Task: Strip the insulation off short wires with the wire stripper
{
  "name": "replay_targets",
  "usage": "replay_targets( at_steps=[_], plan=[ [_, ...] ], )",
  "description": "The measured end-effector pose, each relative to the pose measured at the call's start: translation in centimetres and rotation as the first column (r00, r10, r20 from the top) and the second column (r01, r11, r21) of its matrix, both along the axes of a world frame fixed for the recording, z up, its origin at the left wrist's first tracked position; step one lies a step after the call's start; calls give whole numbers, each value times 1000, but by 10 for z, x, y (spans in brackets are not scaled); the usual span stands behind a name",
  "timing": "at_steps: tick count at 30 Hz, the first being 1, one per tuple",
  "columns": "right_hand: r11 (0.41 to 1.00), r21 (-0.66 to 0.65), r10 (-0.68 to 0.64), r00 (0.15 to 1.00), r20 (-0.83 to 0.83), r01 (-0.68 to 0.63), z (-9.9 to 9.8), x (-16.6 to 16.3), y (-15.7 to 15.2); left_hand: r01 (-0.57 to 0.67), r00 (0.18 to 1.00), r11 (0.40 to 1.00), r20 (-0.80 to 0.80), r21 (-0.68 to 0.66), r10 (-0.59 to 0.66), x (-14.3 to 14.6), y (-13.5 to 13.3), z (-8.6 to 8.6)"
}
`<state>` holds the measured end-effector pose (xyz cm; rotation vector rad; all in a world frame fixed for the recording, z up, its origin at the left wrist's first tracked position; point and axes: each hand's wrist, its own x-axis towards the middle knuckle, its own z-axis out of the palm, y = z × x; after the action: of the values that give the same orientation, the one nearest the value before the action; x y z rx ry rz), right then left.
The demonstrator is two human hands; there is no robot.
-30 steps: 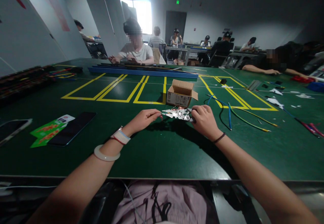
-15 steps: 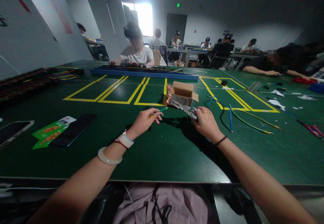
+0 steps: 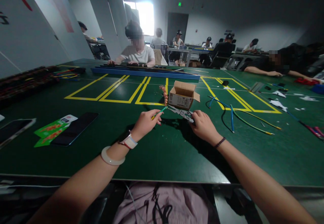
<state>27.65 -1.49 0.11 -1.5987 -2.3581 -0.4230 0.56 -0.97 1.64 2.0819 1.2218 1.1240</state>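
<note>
My left hand point(image 3: 146, 124) pinches a green-and-yellow wire point(image 3: 163, 109) above the table. From the wire's far end fans a loose bundle of bare copper strands point(image 3: 165, 96), bent toward the left at the top. My right hand point(image 3: 204, 127) is wrapped round grey wire-stripper pliers point(image 3: 184, 114). Their jaw tips reach left to the end of the green insulation, where the copper begins. Whether the jaws bite on the wire is too small to tell. Just behind the pliers stands an open cardboard box point(image 3: 180, 101).
Blue and green-yellow wires point(image 3: 249, 125) lie to the right. A dark phone point(image 3: 77, 129) and a green packet point(image 3: 48, 134) lie to the left. Yellow tape point(image 3: 118, 101) marks the green table. Across it, a person point(image 3: 139, 53) sits behind a blue trunking point(image 3: 141, 74).
The plier tips have moved down and left to the insulation's end. The copper strands now lean further left, away from the box. My left hand keeps hold of the wire.
</note>
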Motion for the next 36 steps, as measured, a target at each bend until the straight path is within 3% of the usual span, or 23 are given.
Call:
replay_targets(
  at_steps=[11, 19, 25, 30, 36],
  plan=[
    [1000, 7, 27, 1000, -2, -27, -3, -7, -1, 17, 973, 989, -229, 147, 17, 0, -1, -5],
    [1000, 6, -23, 999, 26, 23, 4, -9, -5, 16, 968, 989, -250, 148, 22, 0, -2, -4],
    [993, -105, 38, 989, -140, -53, 7, -7, -7, 79, 974, 997, -213, -3, -78, 1, -1, -3],
    [965, -206, 95, 949, -300, -162, 9, -2, -3, 146, 959, 988, -237, -45, -152, -1, 1, -1],
    [868, -390, 41, 827, -561, -307, 20, -2, -6, 222, 970, 974, -93, -38, -225, -1, 4, -5]
  ],
)
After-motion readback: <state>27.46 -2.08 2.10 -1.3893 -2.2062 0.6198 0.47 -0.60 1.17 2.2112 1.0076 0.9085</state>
